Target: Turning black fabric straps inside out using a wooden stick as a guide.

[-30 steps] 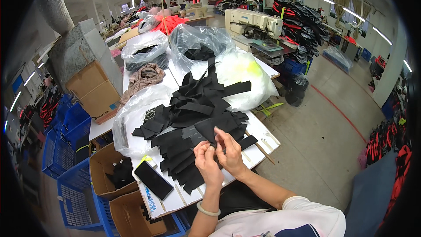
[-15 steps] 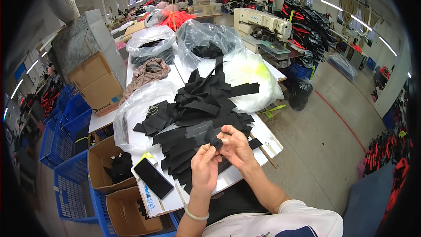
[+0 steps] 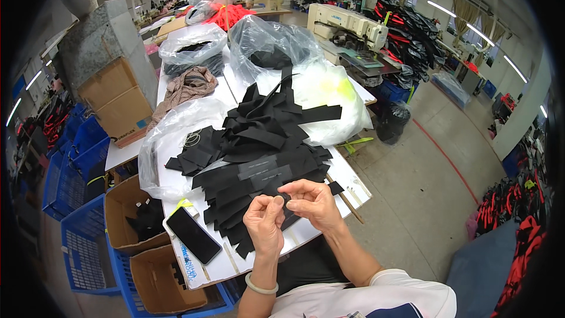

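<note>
Both hands meet over the near edge of a white table, pinching a small black piece (image 3: 285, 196) between their fingertips. Its kind is hard to make out, since the fingers cover most of it. My left hand (image 3: 265, 222) is closed on its left side, a pale bangle on the wrist. From the right, my right hand (image 3: 316, 205) pinches the same piece with thumb and forefinger. Just beyond the hands, black fabric strips (image 3: 226, 191) lie in overlapping rows. A looser heap of black strips (image 3: 265, 121) rises behind them.
A phone (image 3: 194, 235) lies at the table's left corner. Cardboard boxes (image 3: 162, 285) and blue crates (image 3: 88, 250) stand below on the left. Clear plastic bags (image 3: 273, 35) and a checked cloth (image 3: 187, 89) sit farther back. A sewing machine (image 3: 347, 23) stands at the back right.
The black piece shows less between the fingers now, and my fingertips are closer together. The whole view has shifted slightly, with the table appearing farther left.
</note>
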The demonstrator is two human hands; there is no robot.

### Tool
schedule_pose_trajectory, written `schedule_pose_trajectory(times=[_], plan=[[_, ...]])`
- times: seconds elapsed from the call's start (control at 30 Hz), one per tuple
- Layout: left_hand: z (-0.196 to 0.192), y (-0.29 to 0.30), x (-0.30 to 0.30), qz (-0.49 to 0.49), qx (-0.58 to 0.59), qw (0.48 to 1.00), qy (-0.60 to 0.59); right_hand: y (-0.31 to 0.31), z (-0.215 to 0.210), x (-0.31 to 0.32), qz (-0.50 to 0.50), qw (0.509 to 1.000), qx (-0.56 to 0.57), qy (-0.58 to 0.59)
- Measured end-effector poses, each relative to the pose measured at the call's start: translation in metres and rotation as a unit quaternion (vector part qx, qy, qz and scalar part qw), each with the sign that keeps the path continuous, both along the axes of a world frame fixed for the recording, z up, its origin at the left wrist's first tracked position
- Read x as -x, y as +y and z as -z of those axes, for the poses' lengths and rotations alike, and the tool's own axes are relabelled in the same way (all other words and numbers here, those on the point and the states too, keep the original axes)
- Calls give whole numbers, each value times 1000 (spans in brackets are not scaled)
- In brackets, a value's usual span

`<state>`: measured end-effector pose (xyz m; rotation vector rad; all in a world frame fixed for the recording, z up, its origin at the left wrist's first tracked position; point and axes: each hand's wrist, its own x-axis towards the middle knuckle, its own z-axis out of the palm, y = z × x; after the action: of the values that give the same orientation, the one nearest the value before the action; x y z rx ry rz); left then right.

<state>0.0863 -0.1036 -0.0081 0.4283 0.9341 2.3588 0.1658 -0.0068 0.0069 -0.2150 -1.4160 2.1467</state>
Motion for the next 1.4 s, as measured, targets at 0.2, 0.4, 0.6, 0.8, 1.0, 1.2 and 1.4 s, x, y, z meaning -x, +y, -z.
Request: schedule_pose_trajectory(times=[0.2, 0.4, 0.6, 0.8, 1.0, 1.2, 1.4], plan=[[-6, -1, -9, 61, -52, 996, -39, -6, 10, 13, 26, 991, 93, 90], [-4, -1, -5, -63, 68, 965, 246, -24, 1, 16, 165, 979, -101, 71], [-2, 2, -6, -100, 111, 966, 211, -30, 2, 22, 215, 973, -85, 17], [2, -5, 7, -113, 134, 959, 224, -18, 4, 19, 55, 987, 140, 57], [-15, -12, 9, 46, -2, 996, 70, -11, 13, 21, -156, 937, 274, 147], [-8, -6, 16, 59, -4, 996, 73, -3, 23, 26, -90, 930, 329, 134], [11, -15, 8, 53, -24, 998, 14, -9, 38, 14, -213, 912, 320, 144]])
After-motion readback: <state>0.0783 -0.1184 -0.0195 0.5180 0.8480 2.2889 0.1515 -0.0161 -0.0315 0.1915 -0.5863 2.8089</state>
